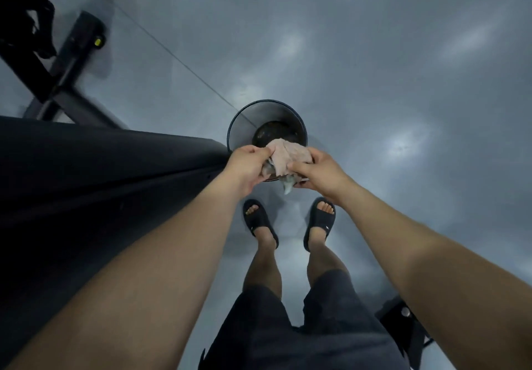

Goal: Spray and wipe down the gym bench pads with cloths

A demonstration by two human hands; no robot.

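Far left, the dark bench pad (100,173) runs in from the picture's edge, and its right end stops just beside the bin (239,122). The bench's black frame (72,61) stands on the grey floor (374,81) beyond it.

The person stands at that end of the pad with both arms out. The left hand (247,165) has its fingers curled round the left side of the cloth (288,158). The cloth is pale and bunched, stretched between the two hands above the bin's near rim, with a grey corner hanging below. The right hand (319,171) pinches the cloth's right side between thumb and fingers. So both hands are closed on the one cloth, and it touches neither the pad nor the bin.

I take this for wringing or shaking the cloth out before it goes to the pad, though I cannot tell whether it is wet. To do that well, I would keep it over the bin's mouth rather than the near rim, so that whatever falls lands inside and not on the floor by the sandalled feet. Twisting the hands opposite ways would work better than pulling them apart. Then it wants folding flat to give a clean face for the pad. No spray bottle is in view.
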